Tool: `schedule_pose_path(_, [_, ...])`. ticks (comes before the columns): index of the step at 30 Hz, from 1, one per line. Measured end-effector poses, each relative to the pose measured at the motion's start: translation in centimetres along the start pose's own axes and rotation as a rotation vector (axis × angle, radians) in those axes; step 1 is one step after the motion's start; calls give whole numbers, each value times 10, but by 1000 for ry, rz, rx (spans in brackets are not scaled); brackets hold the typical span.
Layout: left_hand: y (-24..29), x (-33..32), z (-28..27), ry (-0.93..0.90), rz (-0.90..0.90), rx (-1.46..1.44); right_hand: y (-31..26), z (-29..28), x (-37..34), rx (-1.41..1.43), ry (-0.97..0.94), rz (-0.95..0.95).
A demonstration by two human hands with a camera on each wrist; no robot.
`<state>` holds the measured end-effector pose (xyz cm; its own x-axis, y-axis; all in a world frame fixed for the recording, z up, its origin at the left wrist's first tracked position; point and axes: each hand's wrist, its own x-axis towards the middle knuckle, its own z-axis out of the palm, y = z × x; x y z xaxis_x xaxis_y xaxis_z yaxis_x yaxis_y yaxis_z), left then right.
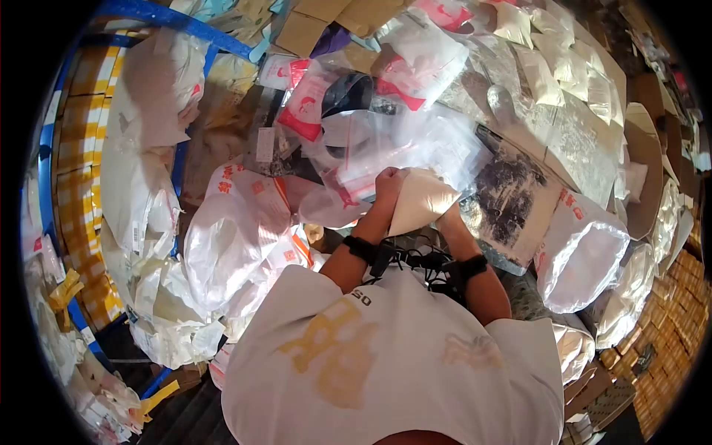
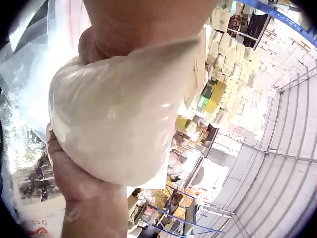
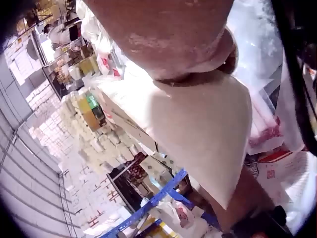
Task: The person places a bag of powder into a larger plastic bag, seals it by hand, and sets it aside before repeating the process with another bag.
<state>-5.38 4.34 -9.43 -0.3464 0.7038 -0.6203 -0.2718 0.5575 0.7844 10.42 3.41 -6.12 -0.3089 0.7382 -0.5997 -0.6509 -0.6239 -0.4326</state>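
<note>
A plump, pale cream-coloured filled bag [image 1: 423, 200] is held in front of the chest, one corner pointing down toward the body. My left hand [image 1: 389, 185] grips its upper left corner, fingers curled in. On the opposite side my right hand [image 1: 451, 221] holds the lower right edge, partly covered by the bag. In the left wrist view the bag [image 2: 114, 119] bulges between both hands, with the right palm [image 2: 79, 176] against its side. The right wrist view shows the bag's smooth face [image 3: 203, 119]; most fingers are hidden behind it.
Clear plastic bags [image 1: 437, 141] lie just beyond the hands. A powder-dusted dark board [image 1: 512, 196] is at the right, beside an open white sack [image 1: 586, 259]. White sacks [image 1: 230, 230] crowd the left near a blue frame [image 1: 178, 22]. Several filled bags [image 1: 571, 67] lie at the back right.
</note>
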Motion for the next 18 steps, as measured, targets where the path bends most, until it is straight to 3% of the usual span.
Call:
schedule_pose_path(4, [-8,13,0,-69,-121,16,11,11,-7,-97,103,-317])
schedule_pose_path(7, [0,10,3,-154,-108,19,3,16,-6,-257,357,-344])
schedule_pose_path(11, [16,-3,11,-303,-34,18,-21,32,-21,-64,375,-299])
schedule_pose_path(13, [23,-3,17,-343,6,56,-14,15,-9,110,278,-314])
schedule_pose_path(15, [23,5,21,-377,33,72,-22,43,-17,219,310,-348])
schedule_pose_path(16, [8,20,20,-404,30,67,-20,40,-12,184,326,-348])
schedule_pose_path(17, [33,-2,24,-411,-77,-38,-19,35,-8,149,340,-344])
schedule_pose_path(18, [-5,33,18,-499,-117,-63,-23,39,-14,98,363,-293])
